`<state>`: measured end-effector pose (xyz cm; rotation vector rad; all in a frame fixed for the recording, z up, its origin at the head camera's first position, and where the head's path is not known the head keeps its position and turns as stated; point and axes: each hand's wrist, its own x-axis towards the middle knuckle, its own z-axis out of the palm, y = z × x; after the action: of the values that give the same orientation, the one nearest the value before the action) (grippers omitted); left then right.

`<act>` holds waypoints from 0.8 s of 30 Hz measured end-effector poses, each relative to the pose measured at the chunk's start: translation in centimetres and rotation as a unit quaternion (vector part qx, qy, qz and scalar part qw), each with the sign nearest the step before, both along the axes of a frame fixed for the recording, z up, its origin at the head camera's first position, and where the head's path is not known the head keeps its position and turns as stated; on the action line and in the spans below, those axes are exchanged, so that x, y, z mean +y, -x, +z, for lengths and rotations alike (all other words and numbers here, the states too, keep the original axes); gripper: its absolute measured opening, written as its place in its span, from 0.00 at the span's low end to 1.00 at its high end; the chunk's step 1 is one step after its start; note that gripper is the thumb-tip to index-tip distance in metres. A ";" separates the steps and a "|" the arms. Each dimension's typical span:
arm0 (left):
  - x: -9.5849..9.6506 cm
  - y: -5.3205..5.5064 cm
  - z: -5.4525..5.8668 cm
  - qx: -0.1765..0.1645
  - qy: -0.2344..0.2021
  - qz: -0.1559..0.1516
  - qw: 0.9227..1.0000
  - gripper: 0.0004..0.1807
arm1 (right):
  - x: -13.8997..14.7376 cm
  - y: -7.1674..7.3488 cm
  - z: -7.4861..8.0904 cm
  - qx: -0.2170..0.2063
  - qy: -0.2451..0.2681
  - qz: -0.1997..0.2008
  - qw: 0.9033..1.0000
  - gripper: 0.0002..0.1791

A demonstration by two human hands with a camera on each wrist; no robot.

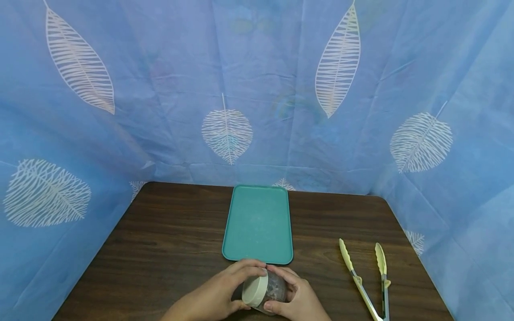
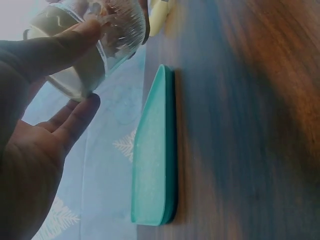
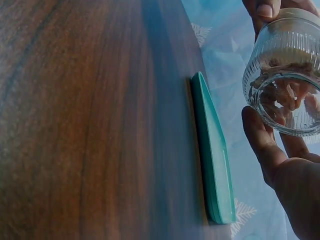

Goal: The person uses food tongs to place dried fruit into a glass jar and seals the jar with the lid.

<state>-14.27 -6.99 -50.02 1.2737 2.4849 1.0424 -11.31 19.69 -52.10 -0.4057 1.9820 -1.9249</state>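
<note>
A clear ribbed jar (image 1: 276, 286) is tilted on its side between both hands at the near edge of the table. Its cream lid (image 1: 254, 290) faces left and sits on the mouth. With fingers and thumb, my left hand (image 1: 218, 290) grips the lid from the left. My right hand (image 1: 301, 296) holds the jar's body near its base, thumb in front and fingers behind. Through the glass, brownish pieces (image 3: 285, 67) show inside in the right wrist view. In the left wrist view, the jar is held up off the tabletop.
A teal tray (image 1: 259, 223) lies flat on the dark wooden table (image 1: 172, 249), just beyond the hands. Tongs with pale yellow tips (image 1: 381, 258) rest spread apart on the right. A blue leaf-patterned cloth (image 1: 265, 67) hangs around the table's back and sides.
</note>
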 end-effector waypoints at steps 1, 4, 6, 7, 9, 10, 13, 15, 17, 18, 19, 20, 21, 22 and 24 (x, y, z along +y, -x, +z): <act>0.0 0.0 0.0 -0.003 -0.002 -0.001 1.000 0.47 | 0.0 0.0 0.0 0.000 0.000 -0.002 1.000 0.40; -0.2 0.1 -0.2 -0.021 -0.011 0.002 1.000 0.49 | -0.2 -0.1 -0.1 -0.003 0.007 -0.004 1.000 0.39; -0.3 0.1 -0.3 -0.045 -0.019 0.006 0.999 0.51 | -0.3 -0.2 0.0 -0.006 0.013 -0.006 1.000 0.38; -0.4 0.1 -0.4 -0.061 -0.025 0.009 0.998 0.52 | -0.4 -0.2 0.0 -0.008 0.017 -0.007 1.000 0.38; -0.4 0.1 -0.6 -0.102 -0.042 0.014 0.994 0.54 | -0.5 -0.3 0.1 -0.011 0.025 -0.008 1.000 0.37; -0.4 0.2 -0.8 -0.126 -0.054 0.019 0.990 0.55 | -0.6 -0.4 0.2 -0.011 0.031 -0.007 0.999 0.37; -0.2 0.2 -1.4 -0.191 -0.089 0.041 0.977 0.58 | -0.7 -0.5 0.1 0.001 0.053 -0.006 0.999 0.37; 0.0 0.2 -1.7 -0.232 -0.114 0.059 0.964 0.59 | -0.9 -0.6 -0.1 0.021 0.068 -0.009 0.997 0.38; 0.1 0.3 -2.1 -0.272 -0.143 0.065 0.950 0.56 | -1.0 -0.7 -0.3 0.039 0.082 -0.014 0.996 0.38; 0.2 0.3 -2.3 -0.292 -0.158 0.063 0.941 0.54 | -1.1 -0.7 -0.3 0.045 0.087 -0.017 0.995 0.38; 0.3 0.3 -2.4 -0.310 -0.172 0.059 0.933 0.52 | -1.1 -0.7 -0.4 0.050 0.091 -0.021 0.994 0.38; 0.4 0.4 -2.5 -0.323 -0.185 0.054 0.927 0.50 | -1.1 -0.7 -0.3 0.048 0.096 -0.021 0.994 0.38; 0.5 0.4 -2.6 -0.337 -0.200 0.047 0.919 0.48 | -1.1 -0.8 -0.3 0.046 0.101 -0.019 0.994 0.37; 0.5 0.4 -2.7 -0.343 -0.213 0.039 0.914 0.47 | -1.1 -0.8 -0.3 0.043 0.103 -0.016 0.994 0.37; 0.6 0.5 -2.9 -0.345 -0.232 0.031 0.909 0.45 | -1.1 -0.7 -0.2 0.042 0.100 -0.009 0.994 0.38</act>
<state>-14.76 -6.39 -52.92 0.7069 1.7972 1.7932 -10.57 18.60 -52.29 -0.5319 1.8536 -2.1602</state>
